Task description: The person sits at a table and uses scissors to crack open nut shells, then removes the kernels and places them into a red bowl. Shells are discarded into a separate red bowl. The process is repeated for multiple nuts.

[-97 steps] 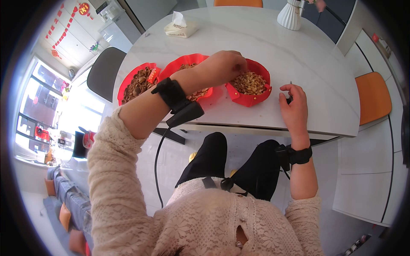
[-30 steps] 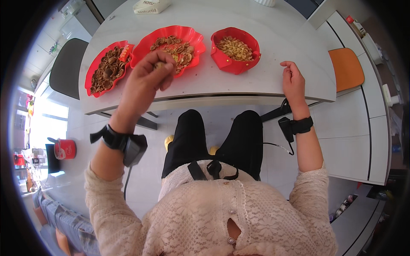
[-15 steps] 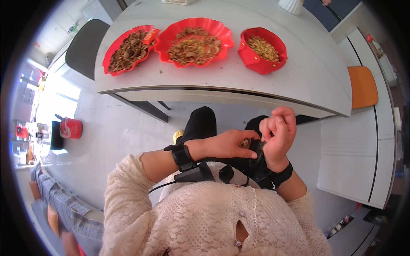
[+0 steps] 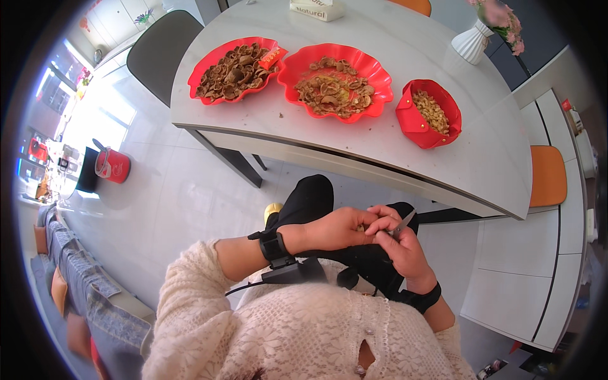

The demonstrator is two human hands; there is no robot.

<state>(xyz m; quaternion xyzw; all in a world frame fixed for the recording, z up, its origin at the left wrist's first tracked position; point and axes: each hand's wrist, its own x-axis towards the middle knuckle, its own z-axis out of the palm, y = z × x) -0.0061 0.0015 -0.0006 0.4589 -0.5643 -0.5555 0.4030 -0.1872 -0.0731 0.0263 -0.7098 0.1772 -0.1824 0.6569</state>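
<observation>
My left hand (image 4: 342, 229) is closed, thumb and fingers pinching a small tan piece of walnut (image 4: 361, 228), mostly hidden by the fingers. Against it, over my lap, my right hand (image 4: 404, 253) is closed around a small pointed metal blade (image 4: 403, 223). The blade's tip points up and away to the right; its handle is hidden in the palm. The fingers of both hands meet around the walnut piece. Both wrists wear black straps.
On the white table (image 4: 266, 133) stand a red plate (image 4: 196, 76) of brown walnut shells, a red scalloped dish (image 4: 383, 88) of shell bits and a red bowl (image 4: 408, 123) of pale kernels. Behind are a tissue box (image 4: 316, 9) and a white vase (image 4: 472, 41). An orange chair (image 4: 548, 177) stands right.
My right hand has turned and come down against my left, and the metal blade now shows. The view has shifted, so the table sits more tilted and farther right.
</observation>
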